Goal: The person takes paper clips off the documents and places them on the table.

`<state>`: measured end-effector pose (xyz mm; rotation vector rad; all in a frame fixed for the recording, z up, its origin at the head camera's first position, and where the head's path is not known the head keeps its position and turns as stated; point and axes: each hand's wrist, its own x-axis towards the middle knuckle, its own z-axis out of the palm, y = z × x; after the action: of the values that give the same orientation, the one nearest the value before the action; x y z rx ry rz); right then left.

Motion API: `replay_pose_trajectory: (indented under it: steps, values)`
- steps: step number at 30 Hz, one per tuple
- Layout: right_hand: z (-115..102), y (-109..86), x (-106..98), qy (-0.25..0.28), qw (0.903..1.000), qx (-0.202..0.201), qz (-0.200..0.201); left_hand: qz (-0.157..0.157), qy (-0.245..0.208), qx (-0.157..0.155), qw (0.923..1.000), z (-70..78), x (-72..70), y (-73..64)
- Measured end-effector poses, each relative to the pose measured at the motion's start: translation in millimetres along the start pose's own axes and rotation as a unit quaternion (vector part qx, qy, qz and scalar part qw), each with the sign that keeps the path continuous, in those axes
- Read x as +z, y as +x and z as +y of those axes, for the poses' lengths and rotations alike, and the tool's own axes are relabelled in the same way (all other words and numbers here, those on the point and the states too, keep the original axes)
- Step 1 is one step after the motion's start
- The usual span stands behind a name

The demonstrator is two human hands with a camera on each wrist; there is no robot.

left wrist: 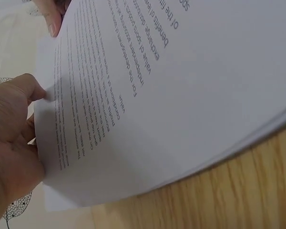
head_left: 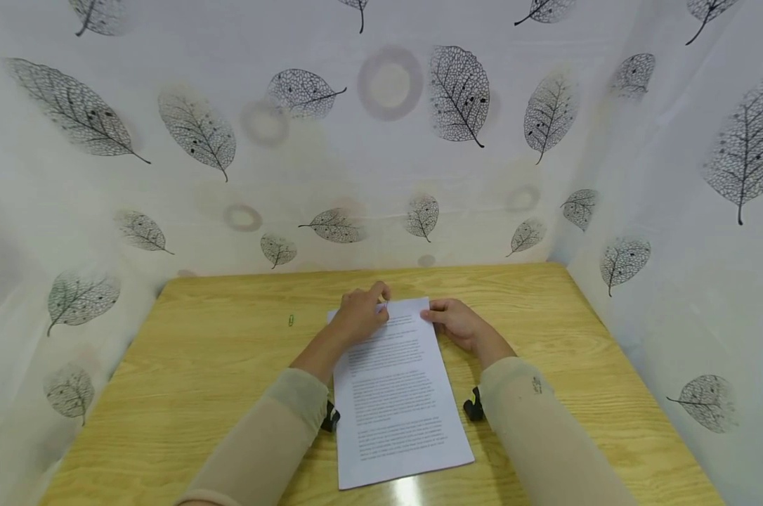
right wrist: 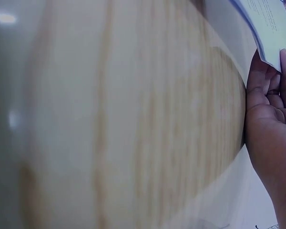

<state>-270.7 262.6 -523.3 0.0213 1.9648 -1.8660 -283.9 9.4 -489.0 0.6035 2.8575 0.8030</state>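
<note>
A thin stack of printed sheets (head_left: 394,393) lies lengthwise before me, its layered edge showing in the left wrist view. At the top edge is my left hand (head_left: 359,316), thumb and index finger curled around a small thin thing that looks like a paper clip (head_left: 387,304); the fingers mostly hide it. My right hand (head_left: 460,325) pinches the top right corner, thumb above and fingers beneath. In the right wrist view that corner of the sheets (right wrist: 269,40) is lifted between thumb and fingers.
A green paper clip (head_left: 291,320) lies on the wooden table (head_left: 217,365), left of the sheets. Leaf-patterned curtain (head_left: 381,161) stands along the back and both sides of the table. Black wrist straps (head_left: 474,405) show beneath the sleeves.
</note>
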Motion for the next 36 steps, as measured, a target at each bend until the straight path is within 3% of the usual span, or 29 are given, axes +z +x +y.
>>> replay_pose_trajectory:
  steps: [5,15,21,26,31,36]
  values:
    - [1,0.2,0,-0.009,1.0000,-0.002,-0.001,-0.004,-0.031,-0.022,0.9993,-6.9,-4.8,-1.0]
    - [-3,-2.6,2,-0.010,0.9999,-0.008,0.004,0.031,-0.081,-0.011,0.9962,-22.5,-7.2,2.9]
    - [0,0.9,1,-0.008,0.9999,-0.003,0.008,0.054,-0.139,-0.040,0.9880,-28.0,-13.3,1.4]
    - [0,1.5,0,-0.014,0.9998,0.001,0.012,0.059,-0.196,-0.081,0.9755,-29.3,-21.7,-1.4]
    - [1,1.6,-1,-0.014,0.9997,0.004,0.017,0.058,-0.209,-0.108,0.9702,-28.6,-29.2,-4.9]
    - [3,2.4,-2,-0.010,0.9998,0.006,0.016,0.056,-0.218,-0.112,0.9679,-31.7,-33.0,-8.3]
